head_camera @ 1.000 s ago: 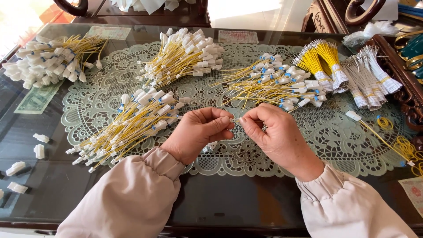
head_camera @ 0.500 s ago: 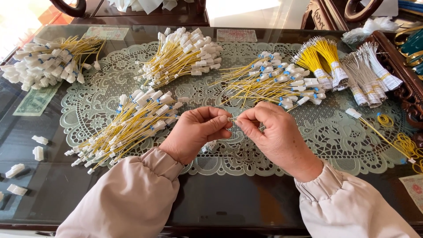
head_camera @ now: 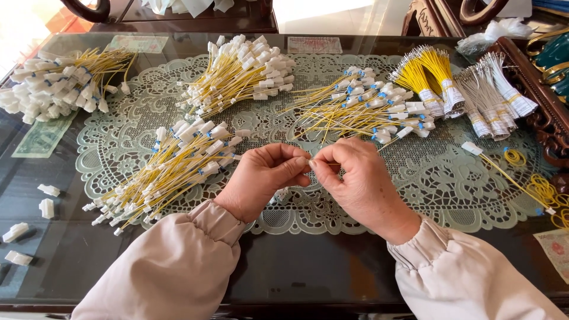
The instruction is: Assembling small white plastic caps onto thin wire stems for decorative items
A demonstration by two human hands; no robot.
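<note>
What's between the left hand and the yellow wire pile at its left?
Head view: only bare lace doily separates the left hand from the wire pile.

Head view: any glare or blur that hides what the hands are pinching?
Head view: sharp and evenly lit; glare only on the glass tabletop at far left. The left hand and right hand meet fingertip to fingertip, and the fingers themselves hide what they pinch.

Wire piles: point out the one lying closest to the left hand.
The pile of yellow wires just left of the left hand, on the lace mat; the others lie farther back.
</note>
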